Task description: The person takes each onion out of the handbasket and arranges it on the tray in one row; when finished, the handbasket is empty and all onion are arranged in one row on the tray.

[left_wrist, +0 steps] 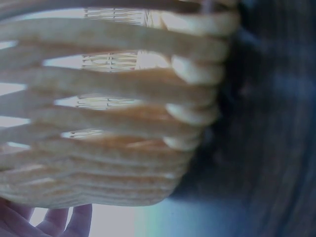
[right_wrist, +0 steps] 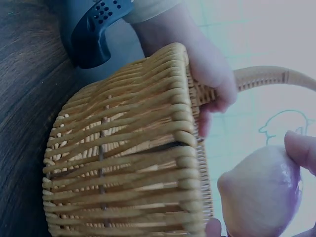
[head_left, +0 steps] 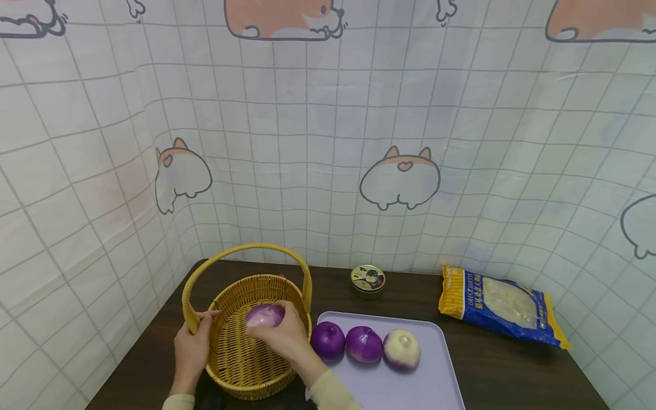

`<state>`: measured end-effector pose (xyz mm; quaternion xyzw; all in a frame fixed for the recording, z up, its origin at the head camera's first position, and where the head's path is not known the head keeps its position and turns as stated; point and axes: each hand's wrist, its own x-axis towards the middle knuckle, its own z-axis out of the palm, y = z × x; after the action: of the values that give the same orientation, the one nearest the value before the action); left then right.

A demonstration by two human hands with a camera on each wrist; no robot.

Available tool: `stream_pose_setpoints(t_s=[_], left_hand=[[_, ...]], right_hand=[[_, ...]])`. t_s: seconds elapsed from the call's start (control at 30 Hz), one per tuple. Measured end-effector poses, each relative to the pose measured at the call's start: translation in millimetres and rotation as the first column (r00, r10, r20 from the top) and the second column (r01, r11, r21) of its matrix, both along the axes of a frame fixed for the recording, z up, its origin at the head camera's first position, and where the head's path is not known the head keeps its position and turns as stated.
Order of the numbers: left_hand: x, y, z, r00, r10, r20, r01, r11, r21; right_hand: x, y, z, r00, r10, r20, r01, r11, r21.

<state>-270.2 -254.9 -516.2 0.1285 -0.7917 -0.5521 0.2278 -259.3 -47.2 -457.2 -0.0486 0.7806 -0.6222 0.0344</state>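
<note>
My right hand point(head_left: 287, 336) pinches a purple-and-white onion point(head_left: 263, 316) over the mouth of a yellow woven basket point(head_left: 256, 392). In the right wrist view that pale onion point(right_wrist: 261, 195) is level with the basket rim, thumb and fingers around it. The left hand point(head_left: 191, 348) grips the basket's left rim at the foot of its arched handle point(head_left: 251, 247). The basket's floor shows bare weave. Beside it, a lilac tray point(head_left: 379, 393) carries two purple onions point(head_left: 328, 340) point(head_left: 364, 344) and a whitish one point(head_left: 402, 348) in a row.
Behind the tray stands a small round tin point(head_left: 368, 281). A blue-and-yellow pasta bag point(head_left: 499, 304) lies at the right of the dark table point(head_left: 512, 370). A white grid-patterned curtain point(head_left: 318, 125) with dog drawings encloses the back and sides.
</note>
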Motion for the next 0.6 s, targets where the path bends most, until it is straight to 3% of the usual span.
stream_pose_setpoints(t_s=[0.23,0.6], left_hand=[[1.8,-0.9,1.1,1.0,-0.005,0.012,0.005,1.0,0.007],[-0.6,-0.9,-0.8,1.0,0.007,0.016,-0.007,1.0,0.012]], right_hand=[[8.5,16.9,6.4,0.996,0.082,-0.035,-0.083,0.996,-0.036],[8.3,60.7,3.4,0.966,0.245,-0.081,-0.244,0.969,0.031]])
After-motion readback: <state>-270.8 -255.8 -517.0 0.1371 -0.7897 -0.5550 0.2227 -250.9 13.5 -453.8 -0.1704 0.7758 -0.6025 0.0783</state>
